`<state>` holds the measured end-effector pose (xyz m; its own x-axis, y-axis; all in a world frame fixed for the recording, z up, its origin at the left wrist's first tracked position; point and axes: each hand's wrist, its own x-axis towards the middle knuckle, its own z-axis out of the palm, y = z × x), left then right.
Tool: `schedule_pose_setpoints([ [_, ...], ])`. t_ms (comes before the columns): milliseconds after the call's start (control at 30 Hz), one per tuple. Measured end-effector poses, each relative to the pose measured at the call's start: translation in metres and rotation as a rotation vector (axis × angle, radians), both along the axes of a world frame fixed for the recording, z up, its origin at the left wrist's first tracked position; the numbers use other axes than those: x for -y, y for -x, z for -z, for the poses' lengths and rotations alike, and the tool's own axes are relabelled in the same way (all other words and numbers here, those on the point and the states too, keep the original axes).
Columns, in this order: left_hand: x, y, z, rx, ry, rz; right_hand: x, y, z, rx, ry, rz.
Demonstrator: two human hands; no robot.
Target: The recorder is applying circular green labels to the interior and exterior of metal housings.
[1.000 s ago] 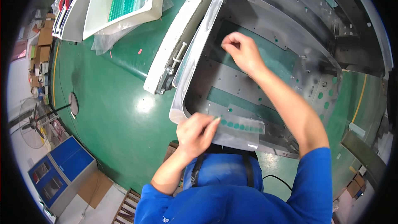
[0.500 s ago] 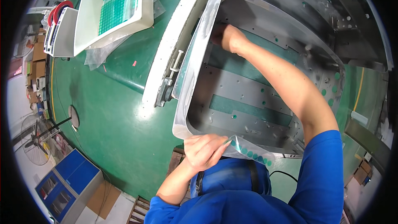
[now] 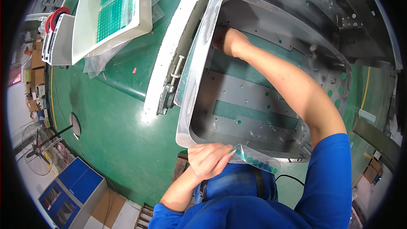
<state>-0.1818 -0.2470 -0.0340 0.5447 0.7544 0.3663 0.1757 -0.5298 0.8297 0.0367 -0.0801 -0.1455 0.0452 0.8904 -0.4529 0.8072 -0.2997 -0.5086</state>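
My left hand point(image 3: 208, 160) pinches one end of a clear plastic strip with green round stickers point(image 3: 255, 161) in a row along it. The strip sticks out to the right, at the near rim of a large grey metal enclosure point(image 3: 187, 121). Deep inside that enclosure, my right hand point(image 3: 233, 41) reaches toward the far left corner. Its fingers sit in dark shadow by the left wall, so what they hold or touch cannot be made out. Green dots point(image 3: 337, 103) show on the enclosure's right wall, and smaller green spots mark several holes in its bottom panel.
Left of the enclosure runs a white beam point(image 3: 163, 59) with a bolt and bracket. Beyond it, a white tray point(image 3: 146, 17) holds sheets of green dots. A fan point(image 3: 37, 148) and a blue-topped cabinet point(image 3: 80, 176) stand at left. Another metal housing point(image 3: 352, 21) adjoins at far right.
The view has shifted slightly, so the tray and beam appear a little further left. Inside the enclosure, my right hand has turned slightly in the corner. My left hand keeps its pinch on the strip.
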Motion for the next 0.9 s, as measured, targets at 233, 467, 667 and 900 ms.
schedule_pose_setpoints([
  [233, 0.0, 0.001, 0.001, -0.001, -0.002, -0.008, 0.003, -0.001, -0.006, -0.039, -0.012, 0.012],
  [467, -0.002, 0.002, 0.001, -0.016, -0.007, 0.017, 0.004, -0.002, -0.004, -0.023, -0.041, 0.014],
  [667, -0.003, 0.0, -0.002, -0.025, -0.009, 0.021, 0.006, 0.003, -0.011, 0.013, -0.03, 0.037],
  [900, -0.004, -0.001, -0.003, -0.018, -0.003, 0.025, 0.007, 0.005, -0.02, 0.037, -0.026, 0.039],
])
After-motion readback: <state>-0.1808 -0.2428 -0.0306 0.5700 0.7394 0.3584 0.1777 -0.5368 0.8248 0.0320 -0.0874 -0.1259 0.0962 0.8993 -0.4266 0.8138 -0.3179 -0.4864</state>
